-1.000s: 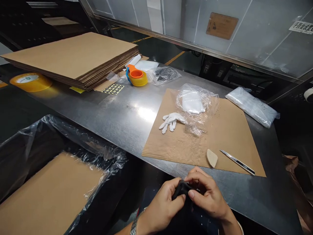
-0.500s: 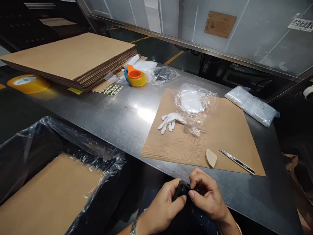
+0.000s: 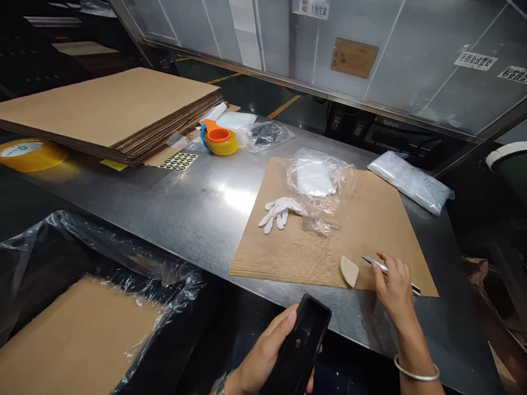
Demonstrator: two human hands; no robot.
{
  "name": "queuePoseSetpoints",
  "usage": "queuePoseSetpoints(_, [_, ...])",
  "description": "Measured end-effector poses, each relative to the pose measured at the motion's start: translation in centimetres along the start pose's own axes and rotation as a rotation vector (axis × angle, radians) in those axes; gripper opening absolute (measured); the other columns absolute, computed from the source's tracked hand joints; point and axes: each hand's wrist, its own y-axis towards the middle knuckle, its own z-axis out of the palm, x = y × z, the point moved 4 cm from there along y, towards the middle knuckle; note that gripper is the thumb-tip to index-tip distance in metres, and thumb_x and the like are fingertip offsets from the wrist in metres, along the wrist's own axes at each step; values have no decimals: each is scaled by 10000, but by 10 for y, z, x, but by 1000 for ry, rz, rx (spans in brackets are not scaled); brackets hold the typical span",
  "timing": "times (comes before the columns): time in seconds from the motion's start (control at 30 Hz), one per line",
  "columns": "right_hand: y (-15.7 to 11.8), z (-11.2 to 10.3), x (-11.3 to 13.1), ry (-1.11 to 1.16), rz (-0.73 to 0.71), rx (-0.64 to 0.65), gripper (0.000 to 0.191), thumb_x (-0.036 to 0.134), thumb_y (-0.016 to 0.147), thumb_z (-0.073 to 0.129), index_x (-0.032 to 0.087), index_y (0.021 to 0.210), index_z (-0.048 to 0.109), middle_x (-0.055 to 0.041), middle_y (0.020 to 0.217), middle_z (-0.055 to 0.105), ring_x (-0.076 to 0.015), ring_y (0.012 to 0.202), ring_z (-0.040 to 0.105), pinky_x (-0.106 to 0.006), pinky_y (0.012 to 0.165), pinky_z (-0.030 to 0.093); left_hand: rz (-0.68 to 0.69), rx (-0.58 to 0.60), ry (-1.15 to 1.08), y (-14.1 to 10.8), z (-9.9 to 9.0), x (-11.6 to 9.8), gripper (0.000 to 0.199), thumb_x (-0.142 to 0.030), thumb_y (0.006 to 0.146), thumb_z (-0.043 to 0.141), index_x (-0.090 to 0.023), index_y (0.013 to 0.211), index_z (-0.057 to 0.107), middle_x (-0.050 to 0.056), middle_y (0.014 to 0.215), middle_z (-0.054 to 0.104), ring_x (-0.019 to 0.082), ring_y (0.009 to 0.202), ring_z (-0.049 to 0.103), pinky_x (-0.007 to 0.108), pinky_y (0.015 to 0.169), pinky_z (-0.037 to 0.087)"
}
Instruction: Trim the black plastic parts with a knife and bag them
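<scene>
Black casing (image 3: 300,351) — hollow side up, between left fingers (image 3: 282,328)

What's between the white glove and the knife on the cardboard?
Cardboard, with a tan wedge lying nearer the knife than the glove; head view.

Case (image 3: 296,351): I log it plain black. Knife (image 3: 368,259): silver, black at one end. Block (image 3: 349,271): pale beige. Bracelet (image 3: 415,377): silver. Glove (image 3: 280,212): white. Cardboard sheet (image 3: 379,219): tan, faintly ribbed at its near left, dark specks. Bag (image 3: 323,222): clear, white inside. Packet (image 3: 411,182): milky white, dark pen marks. Tape holder (image 3: 216,133): orange and blue; its tape (image 3: 228,146), yellow. Tape roll (image 3: 45,159): amber, white label, green mark. Stickers (image 3: 179,161): I count rows of black shapes on cream. Cardboard stack (image 3: 115,101): tan top, darker brown edges. Table (image 3: 193,208): grey. Floor (image 3: 251,90): dark green, yellow lines.
</scene>
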Motion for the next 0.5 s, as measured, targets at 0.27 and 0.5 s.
queuePoseSetpoints(0.27, [2,8,-45,-314,-58,67,173,307,847,438,191,822,563,-82,763,515,-239,743,450,-360,662,348,51,64,12,2,0,0,387,-551,829,422,-183,907,509,59,756,628,150,452,611,198,363,421])
queuePoseSetpoints(0.5, [-5,-2,-20,-224,1,8,300,335,925,268,190,781,487,-73,730,523,-203,670,516,-316,588,391,119,88,71,1,-1,2,419,-553,826,411,-154,851,536,67,738,604,144,451,594,194,372,384])
